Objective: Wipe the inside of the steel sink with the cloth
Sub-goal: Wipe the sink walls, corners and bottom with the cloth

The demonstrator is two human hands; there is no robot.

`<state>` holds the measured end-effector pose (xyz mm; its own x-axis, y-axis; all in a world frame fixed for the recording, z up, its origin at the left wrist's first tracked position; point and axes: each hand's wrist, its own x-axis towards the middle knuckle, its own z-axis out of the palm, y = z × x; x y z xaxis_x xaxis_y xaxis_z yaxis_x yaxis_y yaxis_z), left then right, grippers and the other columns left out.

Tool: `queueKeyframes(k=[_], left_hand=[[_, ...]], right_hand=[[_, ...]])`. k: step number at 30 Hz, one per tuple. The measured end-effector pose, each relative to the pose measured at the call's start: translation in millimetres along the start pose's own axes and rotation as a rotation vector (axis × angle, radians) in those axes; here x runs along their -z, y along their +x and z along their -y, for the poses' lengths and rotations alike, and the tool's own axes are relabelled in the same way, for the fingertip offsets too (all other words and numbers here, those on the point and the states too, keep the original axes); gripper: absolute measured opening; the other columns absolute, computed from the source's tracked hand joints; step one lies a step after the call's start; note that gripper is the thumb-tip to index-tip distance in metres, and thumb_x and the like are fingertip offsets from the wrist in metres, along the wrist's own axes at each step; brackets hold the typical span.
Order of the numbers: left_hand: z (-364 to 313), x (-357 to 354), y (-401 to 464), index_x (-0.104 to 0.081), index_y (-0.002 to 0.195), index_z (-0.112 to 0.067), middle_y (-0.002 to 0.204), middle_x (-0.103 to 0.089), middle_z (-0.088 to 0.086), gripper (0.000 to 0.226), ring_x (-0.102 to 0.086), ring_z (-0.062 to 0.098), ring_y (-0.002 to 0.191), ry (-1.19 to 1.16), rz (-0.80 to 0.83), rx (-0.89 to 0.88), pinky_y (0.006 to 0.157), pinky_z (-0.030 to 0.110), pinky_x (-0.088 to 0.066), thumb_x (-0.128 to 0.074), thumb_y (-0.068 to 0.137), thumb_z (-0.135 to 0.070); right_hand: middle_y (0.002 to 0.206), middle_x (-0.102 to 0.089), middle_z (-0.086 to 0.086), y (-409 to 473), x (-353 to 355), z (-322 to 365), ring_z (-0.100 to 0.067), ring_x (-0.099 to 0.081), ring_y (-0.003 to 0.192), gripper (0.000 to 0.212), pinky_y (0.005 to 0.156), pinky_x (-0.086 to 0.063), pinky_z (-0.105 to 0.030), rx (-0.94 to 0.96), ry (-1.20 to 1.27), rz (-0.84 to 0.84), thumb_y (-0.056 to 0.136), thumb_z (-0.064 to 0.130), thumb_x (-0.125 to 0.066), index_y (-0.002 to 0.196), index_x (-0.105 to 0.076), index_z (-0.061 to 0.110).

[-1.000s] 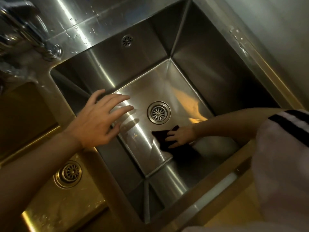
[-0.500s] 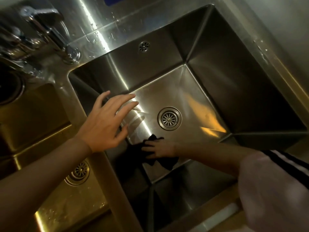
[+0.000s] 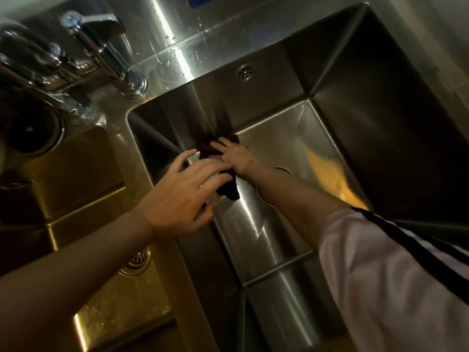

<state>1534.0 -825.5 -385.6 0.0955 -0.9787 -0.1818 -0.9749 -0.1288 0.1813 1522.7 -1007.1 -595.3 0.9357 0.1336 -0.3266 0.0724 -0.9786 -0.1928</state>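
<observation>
- Left hand [image 3: 182,196] hovers spread, holding nothing, over the sink's [image 3: 380,123] left rim.
- Right hand [image 3: 234,156], just beyond, presses the dark cloth [image 3: 228,186] flat on the sink floor.
- Cloth reaches toward the far-left corner.

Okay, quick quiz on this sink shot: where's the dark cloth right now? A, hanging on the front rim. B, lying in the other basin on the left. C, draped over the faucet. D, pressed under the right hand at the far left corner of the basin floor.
D: the right hand presses the dark cloth onto the steel sink floor near its far left corner.
</observation>
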Motion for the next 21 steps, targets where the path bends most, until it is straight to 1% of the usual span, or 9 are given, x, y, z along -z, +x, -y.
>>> queueKeyframes(k=[2, 5, 8, 11, 12, 13, 15, 18, 21], left_hand=[[0.1, -0.8, -0.1, -0.052, 0.129, -0.017, 0.137, -0.051, 0.008, 0.053, -0.038, 0.02, 0.129, 0.0, 0.002, -0.002, 0.113, 0.047, -0.012, -0.041, 0.083, -0.042], [0.8, -1.9, -0.3, -0.05, 0.129, -0.018, 0.136, -0.05, 0.007, 0.051, -0.039, 0.019, 0.128, -0.009, -0.025, -0.029, 0.113, 0.046, -0.012, -0.043, 0.083, -0.041], [0.6, -1.7, -0.2, -0.047, 0.128, -0.02, 0.136, -0.05, 0.005, 0.05, -0.039, 0.018, 0.127, -0.03, -0.048, -0.042, 0.113, 0.045, -0.014, -0.046, 0.082, -0.039], [1.4, -3.6, -0.4, -0.047, 0.129, -0.02, 0.137, -0.049, 0.005, 0.05, -0.04, 0.018, 0.128, -0.043, -0.041, -0.039, 0.113, 0.047, -0.018, -0.045, 0.082, -0.04], [1.4, -4.3, -0.5, -0.048, 0.129, -0.02, 0.137, -0.049, 0.005, 0.05, -0.041, 0.019, 0.128, -0.046, -0.034, -0.036, 0.113, 0.048, -0.02, -0.045, 0.083, -0.04], [1.1, -4.6, -0.6, -0.048, 0.128, -0.019, 0.137, -0.05, 0.005, 0.05, -0.041, 0.019, 0.128, -0.048, -0.029, -0.035, 0.112, 0.049, -0.021, -0.044, 0.083, -0.04], [0.6, -3.8, -0.4, -0.049, 0.128, -0.019, 0.136, -0.05, 0.006, 0.049, -0.042, 0.02, 0.128, -0.051, -0.029, -0.036, 0.112, 0.049, -0.021, -0.044, 0.083, -0.039], [-0.4, -3.4, 0.2, -0.05, 0.128, -0.018, 0.135, -0.051, 0.007, 0.049, -0.043, 0.021, 0.127, -0.054, -0.029, -0.035, 0.111, 0.049, -0.023, -0.043, 0.084, -0.039], [0.1, -3.5, 0.2, -0.051, 0.127, -0.017, 0.134, -0.052, 0.008, 0.05, -0.043, 0.021, 0.126, -0.042, -0.024, -0.032, 0.112, 0.047, -0.021, -0.042, 0.084, -0.04]], right_hand=[[0.159, -0.01, -0.001, -8.8, -2.0, -23.5, -0.029, -0.009, 0.145, 0.046, 0.107, -0.035, -0.045, 0.011, -0.053, -0.028, 0.1, 0.023, -0.04, 0.144, -0.036, 0.035], [0.16, -0.008, -0.002, -30.6, 2.1, -68.8, -0.031, -0.009, 0.145, 0.054, 0.109, -0.033, -0.044, -0.092, -0.068, 0.009, 0.098, 0.01, -0.041, 0.146, -0.033, 0.033], [0.159, -0.01, -0.007, -62.7, 9.4, -118.4, -0.033, -0.013, 0.144, 0.061, 0.11, -0.032, -0.045, -0.273, -0.089, 0.027, 0.093, 0.006, -0.048, 0.147, -0.032, 0.029], [0.154, -0.018, -0.013, -100.7, 6.6, -169.5, -0.039, -0.025, 0.137, 0.06, 0.098, -0.043, -0.049, -0.558, -0.055, 0.017, 0.091, 0.01, -0.053, 0.145, -0.033, 0.026], [0.152, -0.02, -0.015, -112.3, 4.0, -181.1, -0.04, -0.029, 0.133, 0.064, 0.094, -0.046, -0.049, -0.61, -0.051, 0.028, 0.09, 0.01, -0.056, 0.146, -0.031, 0.025], [0.151, -0.02, -0.018, -121.6, 3.3, -188.7, -0.041, -0.032, 0.13, 0.069, 0.092, -0.048, -0.049, -0.617, -0.059, 0.044, 0.087, 0.011, -0.06, 0.147, -0.028, 0.024], [0.148, -0.021, -0.019, -132.9, 2.7, -191.5, -0.04, -0.038, 0.123, 0.075, 0.087, -0.05, -0.046, -0.536, -0.145, 0.116, 0.084, 0.012, -0.065, 0.148, -0.026, 0.023], [0.144, -0.024, -0.02, -149.3, -0.5, -178.2, -0.037, -0.045, 0.113, 0.07, 0.079, -0.05, -0.041, -0.412, -0.261, 0.215, 0.085, 0.015, -0.064, 0.145, -0.03, 0.021], [0.141, -0.028, -0.022, -175.2, -13.5, -168.4, -0.037, -0.049, 0.113, 0.066, 0.077, -0.052, -0.039, -0.288, -0.355, 0.264, 0.085, 0.018, -0.065, 0.142, -0.034, 0.02]])
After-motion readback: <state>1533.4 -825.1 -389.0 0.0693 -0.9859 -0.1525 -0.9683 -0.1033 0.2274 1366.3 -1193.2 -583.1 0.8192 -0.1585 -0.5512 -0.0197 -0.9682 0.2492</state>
